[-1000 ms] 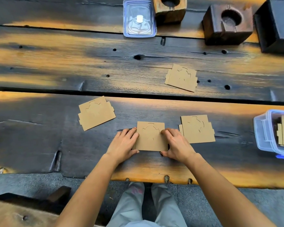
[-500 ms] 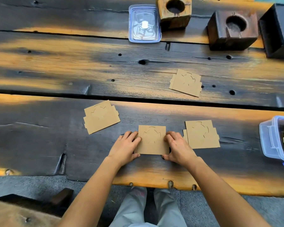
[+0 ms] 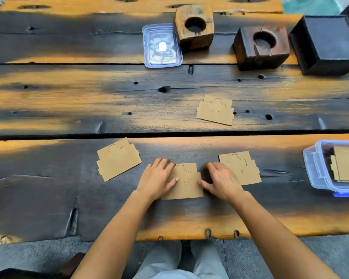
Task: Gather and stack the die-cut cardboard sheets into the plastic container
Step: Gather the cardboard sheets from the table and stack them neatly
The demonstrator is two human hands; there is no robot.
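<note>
A brown die-cut cardboard sheet [image 3: 186, 183] lies near the table's front edge between my hands. My left hand [image 3: 156, 179] grips its left side, thumb on top. My right hand [image 3: 220, 180] holds its right edge with curled fingers. Three other small piles of sheets lie flat: one to the left [image 3: 118, 159], one right of my right hand [image 3: 243, 168], one farther back [image 3: 216, 112]. The clear plastic container [image 3: 314, 168] stands at the right edge with cardboard sheets [image 3: 347, 165] inside it.
The wooden table [image 3: 69, 188] has dark planks with a gap across its middle. At the back stand the container's clear lid [image 3: 162, 46], two wooden blocks with round holes [image 3: 194, 26] [image 3: 262, 48] and a black box [image 3: 328, 44]. My legs show below the front edge.
My hands have closed more tightly on the middle sheet, the left thumb now on top of it. The view has shifted slightly; the other piles have not moved.
</note>
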